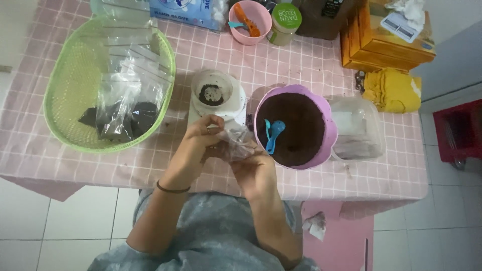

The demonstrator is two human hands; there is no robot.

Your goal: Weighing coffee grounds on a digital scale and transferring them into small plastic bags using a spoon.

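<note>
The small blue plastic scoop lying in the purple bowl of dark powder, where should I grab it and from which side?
Probably take the small blue plastic scoop by its thin handle, which points toward the near rim of the purple bowl, coming from above on the near side. The round head sits on the dark powder, so the handle looks like the cleaner, easier part. The right hand is closest.

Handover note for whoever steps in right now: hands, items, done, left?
Left hand and right hand together hold a small clear bag above the table edge.
Purple bowl of dark powder with blue scoop sits right of the hands; white scale with a cup just behind.
Done: filled bags lie in the green basket.
Left: the held bag looks empty; the bowl is full.
</note>
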